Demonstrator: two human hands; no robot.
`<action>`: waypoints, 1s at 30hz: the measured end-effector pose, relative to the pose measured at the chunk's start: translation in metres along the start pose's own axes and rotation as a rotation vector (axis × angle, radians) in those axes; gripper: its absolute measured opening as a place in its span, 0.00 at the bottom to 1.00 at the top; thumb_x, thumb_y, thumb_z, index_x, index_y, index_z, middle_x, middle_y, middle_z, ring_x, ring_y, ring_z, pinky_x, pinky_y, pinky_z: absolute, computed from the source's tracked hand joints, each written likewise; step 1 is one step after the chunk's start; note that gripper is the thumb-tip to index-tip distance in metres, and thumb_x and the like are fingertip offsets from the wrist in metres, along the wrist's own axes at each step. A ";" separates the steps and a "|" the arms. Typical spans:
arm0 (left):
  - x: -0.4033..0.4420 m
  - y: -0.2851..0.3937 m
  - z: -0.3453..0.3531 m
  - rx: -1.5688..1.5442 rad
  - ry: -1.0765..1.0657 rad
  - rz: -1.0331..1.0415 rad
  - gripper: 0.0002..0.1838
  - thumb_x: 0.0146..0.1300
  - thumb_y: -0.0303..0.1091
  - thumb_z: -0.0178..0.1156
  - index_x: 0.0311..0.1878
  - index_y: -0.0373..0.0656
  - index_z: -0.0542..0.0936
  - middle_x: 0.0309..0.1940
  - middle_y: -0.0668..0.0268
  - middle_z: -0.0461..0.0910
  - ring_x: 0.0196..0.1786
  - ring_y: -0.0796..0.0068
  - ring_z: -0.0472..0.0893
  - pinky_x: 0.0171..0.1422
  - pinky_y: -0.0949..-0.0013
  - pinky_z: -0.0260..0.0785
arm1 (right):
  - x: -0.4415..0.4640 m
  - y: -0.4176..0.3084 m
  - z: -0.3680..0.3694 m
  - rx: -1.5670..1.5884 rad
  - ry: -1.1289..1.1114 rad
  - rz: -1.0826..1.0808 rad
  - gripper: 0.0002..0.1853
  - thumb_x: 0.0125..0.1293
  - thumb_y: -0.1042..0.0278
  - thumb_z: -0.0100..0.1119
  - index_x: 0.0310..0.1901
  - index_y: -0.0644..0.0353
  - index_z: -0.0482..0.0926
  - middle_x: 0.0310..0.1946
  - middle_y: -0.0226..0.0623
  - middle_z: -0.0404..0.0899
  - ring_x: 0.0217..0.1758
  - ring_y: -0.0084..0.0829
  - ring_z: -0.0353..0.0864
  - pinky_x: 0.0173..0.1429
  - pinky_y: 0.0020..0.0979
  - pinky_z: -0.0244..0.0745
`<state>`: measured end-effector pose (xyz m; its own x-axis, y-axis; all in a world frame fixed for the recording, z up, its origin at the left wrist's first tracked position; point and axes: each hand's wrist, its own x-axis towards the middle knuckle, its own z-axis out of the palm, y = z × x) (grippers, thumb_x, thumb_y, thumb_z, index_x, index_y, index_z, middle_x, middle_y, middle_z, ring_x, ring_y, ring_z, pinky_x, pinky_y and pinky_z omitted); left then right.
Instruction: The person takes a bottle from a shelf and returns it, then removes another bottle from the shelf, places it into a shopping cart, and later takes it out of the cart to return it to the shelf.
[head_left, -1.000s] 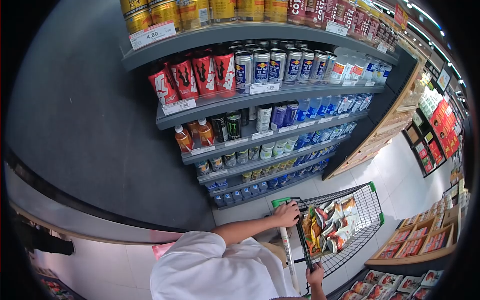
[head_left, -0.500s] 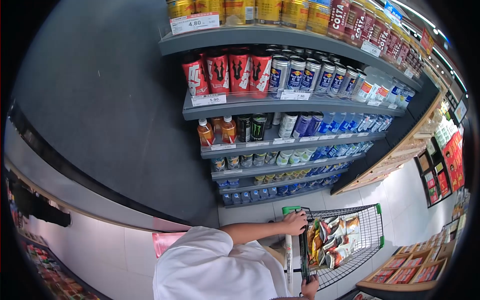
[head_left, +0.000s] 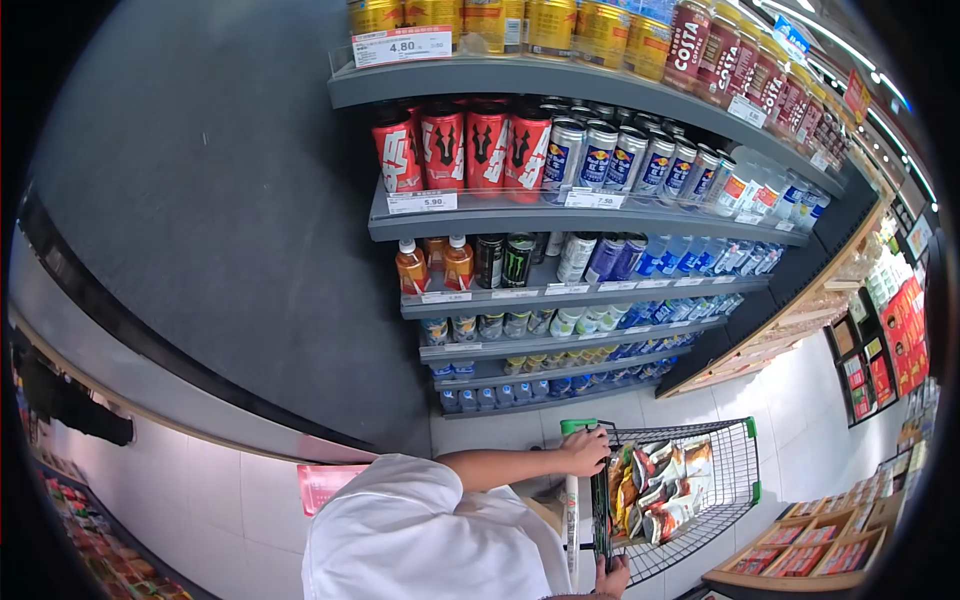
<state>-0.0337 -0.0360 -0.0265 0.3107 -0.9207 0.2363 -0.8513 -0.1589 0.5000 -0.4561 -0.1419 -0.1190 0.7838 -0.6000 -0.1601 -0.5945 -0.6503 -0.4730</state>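
My left hand (head_left: 586, 451) rests over the upper end of the handle of a shopping cart (head_left: 735, 455), its fingers curled round it. Lower in the picture, my right hand (head_left: 612, 575) is closed on the other end of the handle, partly hidden by my arm and the frame edge. Several snack bags (head_left: 665, 487), white, red, brown and yellow, lie in the wire basket just beyond my hands. Green corner pieces mark the cart's rim.
A grey drink shelf (head_left: 590, 210) stands beside the cart, holding several red cans (head_left: 487, 150), blue Red Bull cans (head_left: 598, 155) and bottles. Low wooden display bins (head_left: 815, 545) lie across the aisle. A dark-clothed person (head_left: 75, 405) is at far left.
The view has shifted slightly, and the cart appears a little further left. Both hands keep their hold on the handle; the bags stay in the basket.
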 end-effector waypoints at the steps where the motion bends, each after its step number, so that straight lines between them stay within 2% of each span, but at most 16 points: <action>1: 0.001 0.000 0.001 -0.013 -0.006 0.000 0.13 0.56 0.43 0.66 0.39 0.44 0.86 0.45 0.65 0.81 0.63 0.62 0.74 0.52 0.54 0.79 | 0.000 -0.001 -0.003 0.005 -0.039 0.034 0.23 0.70 0.47 0.64 0.45 0.65 0.83 0.37 0.55 0.86 0.41 0.57 0.85 0.44 0.55 0.77; 4: 0.001 -0.003 -0.001 -0.027 -0.006 0.001 0.13 0.56 0.42 0.65 0.39 0.45 0.86 0.45 0.65 0.81 0.63 0.62 0.74 0.52 0.53 0.80 | 0.006 -0.011 -0.003 0.117 -0.002 0.106 0.28 0.69 0.43 0.65 0.48 0.66 0.83 0.40 0.62 0.85 0.46 0.51 0.87 0.51 0.50 0.77; 6: 0.001 -0.003 -0.001 -0.019 0.004 0.014 0.13 0.56 0.42 0.65 0.40 0.45 0.86 0.45 0.65 0.81 0.63 0.62 0.74 0.51 0.53 0.80 | 0.011 -0.037 -0.018 0.098 0.095 -0.036 0.16 0.66 0.59 0.62 0.33 0.67 0.77 0.32 0.57 0.77 0.39 0.57 0.79 0.44 0.52 0.72; 7: 0.000 0.000 -0.001 -0.037 -0.003 0.004 0.13 0.56 0.42 0.64 0.40 0.45 0.86 0.45 0.65 0.81 0.63 0.61 0.74 0.51 0.52 0.80 | 0.008 -0.051 -0.029 0.085 0.146 -0.095 0.14 0.64 0.68 0.61 0.25 0.68 0.75 0.28 0.54 0.73 0.36 0.60 0.75 0.41 0.54 0.70; 8: 0.001 -0.001 -0.004 -0.054 -0.010 0.001 0.13 0.56 0.42 0.64 0.40 0.46 0.85 0.45 0.65 0.81 0.63 0.61 0.74 0.51 0.52 0.80 | 0.007 -0.047 -0.028 0.037 0.124 -0.103 0.18 0.71 0.63 0.59 0.28 0.70 0.79 0.33 0.55 0.76 0.39 0.58 0.77 0.43 0.52 0.73; 9: 0.002 -0.001 -0.006 -0.073 -0.018 0.001 0.12 0.57 0.41 0.64 0.40 0.46 0.85 0.45 0.65 0.81 0.63 0.61 0.74 0.52 0.52 0.80 | 0.008 -0.053 -0.031 0.057 0.128 -0.082 0.18 0.70 0.62 0.60 0.28 0.69 0.79 0.34 0.54 0.77 0.40 0.57 0.77 0.44 0.51 0.73; 11: 0.003 -0.001 -0.006 -0.055 -0.016 0.008 0.12 0.58 0.42 0.64 0.39 0.46 0.85 0.45 0.66 0.81 0.64 0.62 0.74 0.50 0.52 0.81 | 0.008 -0.068 -0.037 0.079 0.169 -0.071 0.18 0.70 0.65 0.59 0.24 0.67 0.75 0.28 0.53 0.73 0.35 0.57 0.75 0.40 0.52 0.70; 17: 0.006 0.001 -0.016 -0.014 -0.106 -0.023 0.14 0.59 0.44 0.64 0.42 0.46 0.86 0.47 0.65 0.80 0.66 0.62 0.73 0.52 0.52 0.81 | 0.008 -0.086 -0.047 0.085 0.180 -0.040 0.18 0.70 0.64 0.60 0.25 0.68 0.76 0.29 0.51 0.74 0.35 0.57 0.76 0.41 0.51 0.71; 30: 0.012 0.000 -0.015 0.011 -0.102 -0.017 0.16 0.59 0.45 0.67 0.44 0.45 0.86 0.51 0.66 0.81 0.68 0.63 0.72 0.55 0.52 0.81 | 0.011 -0.083 -0.048 0.081 0.155 0.036 0.18 0.69 0.59 0.61 0.28 0.66 0.80 0.34 0.51 0.76 0.40 0.56 0.78 0.44 0.50 0.74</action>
<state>-0.0234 -0.0420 -0.0115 0.2813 -0.9492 0.1414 -0.8509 -0.1786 0.4940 -0.4066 -0.1164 -0.0400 0.7217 -0.6907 -0.0457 -0.6000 -0.5912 -0.5390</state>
